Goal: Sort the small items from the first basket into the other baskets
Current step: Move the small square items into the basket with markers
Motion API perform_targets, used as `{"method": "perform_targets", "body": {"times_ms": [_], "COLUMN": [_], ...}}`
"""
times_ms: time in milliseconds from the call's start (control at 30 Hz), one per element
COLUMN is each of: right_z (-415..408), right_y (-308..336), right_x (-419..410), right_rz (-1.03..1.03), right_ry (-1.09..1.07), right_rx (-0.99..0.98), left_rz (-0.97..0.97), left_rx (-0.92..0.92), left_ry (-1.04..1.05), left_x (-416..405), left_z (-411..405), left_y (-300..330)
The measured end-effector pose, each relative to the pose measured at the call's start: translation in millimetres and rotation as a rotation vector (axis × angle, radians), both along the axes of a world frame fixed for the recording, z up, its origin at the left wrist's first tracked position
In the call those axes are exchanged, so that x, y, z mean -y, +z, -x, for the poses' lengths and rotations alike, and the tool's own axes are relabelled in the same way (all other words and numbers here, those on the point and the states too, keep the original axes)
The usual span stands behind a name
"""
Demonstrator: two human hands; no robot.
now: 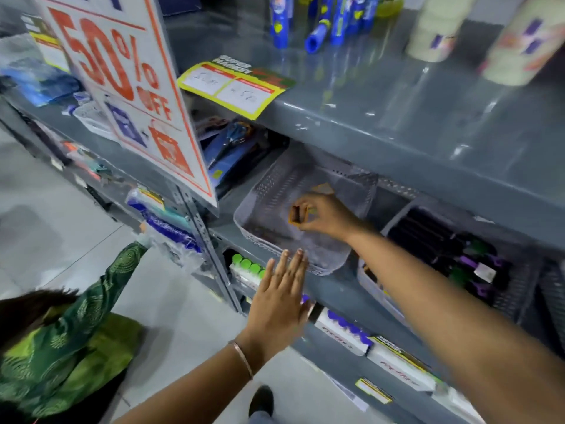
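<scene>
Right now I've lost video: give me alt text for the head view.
The right hand pinches a small orange-edged item over a nearly empty grey mesh basket on a grey shop shelf, while the left hand hovers flat and open by the basket's front rim. A darker basket of purple and green items sits to the right; a 50% off sign hangs at left.

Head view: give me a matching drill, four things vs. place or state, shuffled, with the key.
Things:
1. right hand
2. left hand
3. grey basket
4. price card

Place or state:
A. flat, fingers spread, at the basket's front rim
B. lies at the upper shelf edge
C. pinches a small orange item
D. on the middle shelf, beneath the right hand

Pairs: 1-C, 2-A, 3-D, 4-B
</scene>
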State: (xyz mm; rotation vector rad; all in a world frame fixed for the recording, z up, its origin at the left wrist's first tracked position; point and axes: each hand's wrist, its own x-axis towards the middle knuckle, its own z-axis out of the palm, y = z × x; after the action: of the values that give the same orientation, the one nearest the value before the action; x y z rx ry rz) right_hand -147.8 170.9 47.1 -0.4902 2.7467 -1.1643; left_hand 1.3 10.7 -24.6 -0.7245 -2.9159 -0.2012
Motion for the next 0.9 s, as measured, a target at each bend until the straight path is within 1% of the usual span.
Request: {"method": "perform_targets", "body": {"times_ms": [67, 133, 267, 367, 433, 533, 667, 900], "right_z": [-26.9, -58.6, -125.6, -161.3, -172.1, -180.5, -182.4, -187.5], "right_y": [21.0, 29.7, 20.5, 3.4, -10.9, -23.1, -32.5, -30.2], "right_x": [-45.3, -94.5, -175.5, -195.2, -190.6, -183.5, -180.7, -179.3], "right_rz": [0.030, 0.050, -0.117, -0.237, -0.297, -0.385, -0.389, -0.398], "right_ry": [-0.101, -0.199, -0.406, -0.479, -0.477, -0.496, -0.530, -0.520], "right_rx": [-0.011, 0.046, 0.130, 0.246, 0.313, 0.341, 0.370, 0.382], "left_rz": [-0.031, -0.074, -0.139, -0.114, -0.106, -0.094, -0.066, -0.072], "left_rx": [0.010, 0.014, -0.007, -0.005, 0.010, 0.018, 0.007, 0.054], "left_ry": [-0.036, -0.110, -0.360, -0.506, -0.494, -0.467, -0.470, -0.450], "left_x": [-11.8, -29.2, -82.1, -117.7, -127.0, -128.6, -124.7, -123.9], "left_z": [-2.9, -9.6, -31.5, -48.0, -54.4, -59.6, -57.2, -58.4], "left_y": [1.9, 5.8, 7.1, 5.9, 5.1, 4.8, 5.3, 2.8]}}
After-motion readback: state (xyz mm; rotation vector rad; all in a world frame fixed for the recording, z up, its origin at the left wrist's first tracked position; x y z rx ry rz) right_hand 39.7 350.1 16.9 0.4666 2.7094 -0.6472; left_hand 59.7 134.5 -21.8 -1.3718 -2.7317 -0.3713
